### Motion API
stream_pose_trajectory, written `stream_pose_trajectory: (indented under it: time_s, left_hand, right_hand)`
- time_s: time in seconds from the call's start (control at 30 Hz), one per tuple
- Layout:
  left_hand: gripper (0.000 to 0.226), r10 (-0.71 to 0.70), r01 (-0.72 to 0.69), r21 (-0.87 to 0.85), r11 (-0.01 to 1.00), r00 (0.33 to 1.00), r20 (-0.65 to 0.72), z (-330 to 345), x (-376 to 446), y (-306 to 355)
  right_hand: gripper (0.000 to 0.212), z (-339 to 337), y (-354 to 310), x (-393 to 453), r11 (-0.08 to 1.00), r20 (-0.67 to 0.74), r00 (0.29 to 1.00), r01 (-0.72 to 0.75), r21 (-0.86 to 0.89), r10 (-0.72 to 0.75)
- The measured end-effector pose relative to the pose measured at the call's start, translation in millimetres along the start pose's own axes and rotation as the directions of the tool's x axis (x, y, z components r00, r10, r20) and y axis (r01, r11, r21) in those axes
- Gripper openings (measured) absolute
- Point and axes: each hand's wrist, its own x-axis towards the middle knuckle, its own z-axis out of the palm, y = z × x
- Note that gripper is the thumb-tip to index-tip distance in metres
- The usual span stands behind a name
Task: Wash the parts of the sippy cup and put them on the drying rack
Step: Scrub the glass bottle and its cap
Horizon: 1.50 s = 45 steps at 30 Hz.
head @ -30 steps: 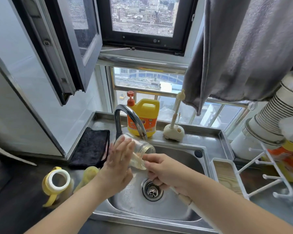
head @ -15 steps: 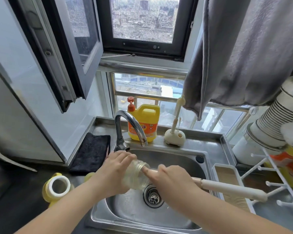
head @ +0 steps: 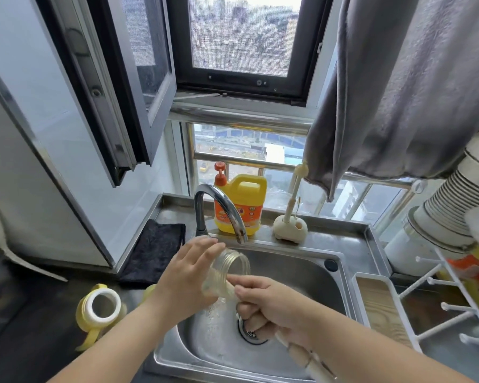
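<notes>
Mid frame, over the sink [head: 302,275]: left hand [head: 188,280] wraps the clear cup [head: 227,268] w/ curled fingers. Right hand [head: 271,308] clenches a brush handle [head: 302,357]. Cup's prob. light, hard & slippy wet, so hold round its middle.

No legible text (bottle label [head: 238,214] blurred)
</notes>
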Motion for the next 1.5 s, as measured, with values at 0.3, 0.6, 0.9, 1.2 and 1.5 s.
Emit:
stream_pose_trajectory:
  time_s: [0.3, 0.6, 0.9, 1.2, 1.5]
  left_hand:
    - [0.092, 0.062, -0.064, 0.008, 0.998, 0.98, 0.187, 4, -8, -12]
    - [0.086, 0.135, -0.141, 0.02, 0.99, 0.972, 0.195, -4, 12, -14]
    - [0.057, 0.103, -0.088, 0.118, 0.989, 0.986, -0.132, -3, 18, 1]
    - [0.073, 0.144, -0.15, 0.161, 0.976, 0.988, 0.049, 11, -7, -7]
    - [0.074, 0.071, -0.058, 0.201, 0.978, 0.996, -0.062, -2, -13, 7]
  right_hand:
    - [0.056, 9, -6, -1, -0.104, -0.046, 0.96, -0.078, -0.992, -0.277]
    - [0.038, 13, -18, 10, 0.006, -0.184, 0.962, -0.187, -0.982, -0.2]
    - [0.028, 9, -22, 0, 0.947, -0.065, 0.998, 0.017, 0.32, 0.004]
    - [0.062, 15, -11, -7, -0.034, -0.168, 0.935, -0.188, -0.982, -0.312]
    - [0.019, 12, 0, 2, 0.855, -0.127, 0.988, 0.007, -0.519, -0.086]
